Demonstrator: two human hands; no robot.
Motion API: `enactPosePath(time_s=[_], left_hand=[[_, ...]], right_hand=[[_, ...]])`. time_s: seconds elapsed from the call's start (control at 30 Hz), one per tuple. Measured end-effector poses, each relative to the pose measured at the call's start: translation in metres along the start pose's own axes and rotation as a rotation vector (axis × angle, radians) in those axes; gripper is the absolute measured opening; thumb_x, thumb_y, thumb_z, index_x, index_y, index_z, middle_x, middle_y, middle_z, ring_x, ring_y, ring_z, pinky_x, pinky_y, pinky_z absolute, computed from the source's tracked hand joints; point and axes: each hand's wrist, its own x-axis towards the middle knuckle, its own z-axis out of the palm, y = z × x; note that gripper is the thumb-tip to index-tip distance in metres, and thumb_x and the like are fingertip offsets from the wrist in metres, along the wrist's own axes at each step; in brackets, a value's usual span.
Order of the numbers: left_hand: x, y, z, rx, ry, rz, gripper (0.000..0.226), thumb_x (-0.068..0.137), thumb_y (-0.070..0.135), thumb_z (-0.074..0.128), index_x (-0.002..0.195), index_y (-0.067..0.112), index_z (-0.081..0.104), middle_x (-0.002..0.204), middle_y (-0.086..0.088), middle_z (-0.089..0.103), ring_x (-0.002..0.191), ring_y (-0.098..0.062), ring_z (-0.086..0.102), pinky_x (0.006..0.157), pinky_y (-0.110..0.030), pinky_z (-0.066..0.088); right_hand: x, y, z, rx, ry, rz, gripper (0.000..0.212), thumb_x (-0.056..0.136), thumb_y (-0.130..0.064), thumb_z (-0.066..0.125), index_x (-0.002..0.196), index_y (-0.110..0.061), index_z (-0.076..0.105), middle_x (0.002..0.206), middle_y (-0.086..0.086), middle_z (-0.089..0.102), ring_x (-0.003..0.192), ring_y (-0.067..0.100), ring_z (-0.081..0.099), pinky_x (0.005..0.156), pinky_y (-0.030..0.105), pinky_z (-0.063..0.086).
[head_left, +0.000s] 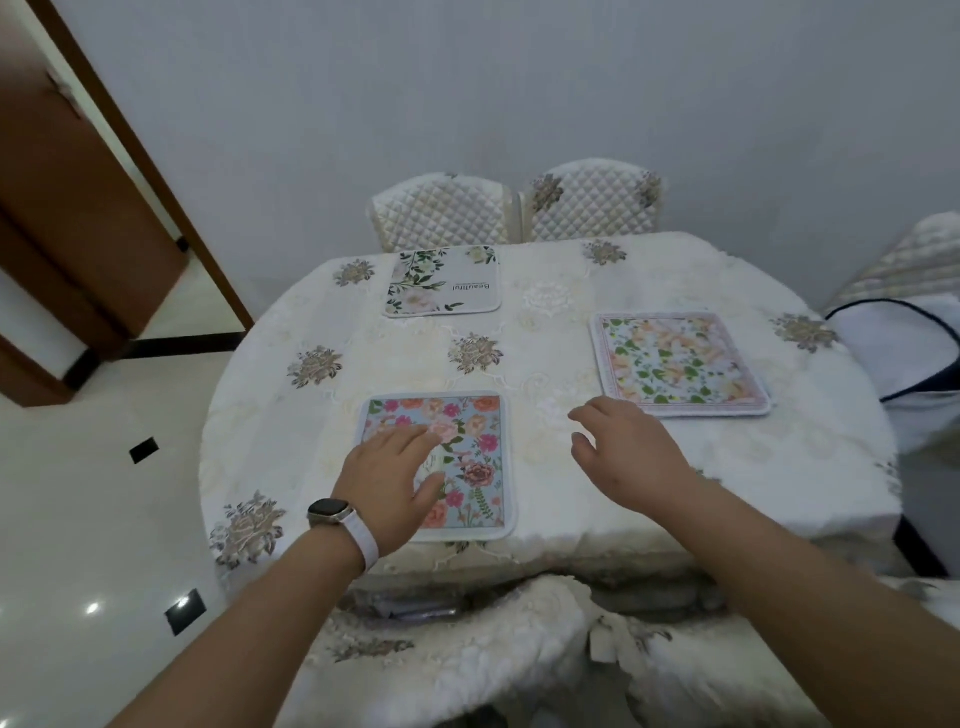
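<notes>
My left hand (395, 467) lies flat on the near mat (475, 467) at the front edge of the table (545, 332), gripping nothing, and my right hand (628, 457) hovers open and empty just right of it.

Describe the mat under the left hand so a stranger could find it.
On the white-clothed table lie three floral mats. The near mat, at the table's front edge, lies under the left hand. It alone has a pale blue ground with pink and orange flowers; the far mat is white with leaves, the right mat peach and green.
</notes>
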Motion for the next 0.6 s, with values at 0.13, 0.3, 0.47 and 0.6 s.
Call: enactPosePath(time_s=[0.13, 0.3, 0.47, 0.6], left_hand=[[-0.004, 0.022, -0.006, 0.024, -0.001, 0.089, 0.050, 0.088, 0.048, 0.040, 0.127, 0.022, 0.058, 0.133, -0.001, 0.058, 0.121, -0.026, 0.053, 0.098, -0.046, 0.045], [-0.025, 0.050, 0.003, -0.017, -0.025, 0.215, 0.051, 0.086, 0.049, 0.037, 0.124, 0.021, 0.058, 0.132, -0.002, 0.058, 0.122, -0.027, 0.052, 0.094, -0.050, 0.047], [-0.047, 0.082, 0.023, -0.059, -0.081, 0.312, 0.053, 0.087, 0.053, 0.036, 0.125, 0.023, 0.057, 0.133, -0.002, 0.058, 0.121, -0.028, 0.053, 0.096, -0.049, 0.046], [-0.057, 0.115, 0.030, -0.078, -0.069, 0.367, 0.051, 0.087, 0.051, 0.038, 0.124, 0.023, 0.059, 0.131, -0.002, 0.060, 0.119, -0.028, 0.054, 0.096, -0.048, 0.046]], right_hand=[[-0.035, 0.000, -0.012, -0.035, 0.018, 0.038, 0.038, 0.099, -0.032, 0.043, 0.131, -0.018, 0.057, 0.129, 0.002, 0.058, 0.113, 0.026, 0.054, 0.090, 0.040, 0.046], [-0.097, -0.004, -0.020, -0.077, 0.038, 0.114, 0.037, 0.093, -0.032, 0.047, 0.121, -0.015, 0.065, 0.123, 0.007, 0.063, 0.108, 0.032, 0.059, 0.084, 0.043, 0.050], [-0.161, 0.005, -0.028, -0.117, 0.000, 0.192, 0.046, 0.089, -0.040, 0.038, 0.118, -0.018, 0.065, 0.124, 0.007, 0.063, 0.110, 0.030, 0.059, 0.087, 0.045, 0.051], [-0.199, 0.020, -0.040, -0.129, 0.021, 0.264, 0.043, 0.088, -0.038, 0.046, 0.122, -0.019, 0.064, 0.125, 0.007, 0.063, 0.112, 0.030, 0.058, 0.090, 0.046, 0.050]])
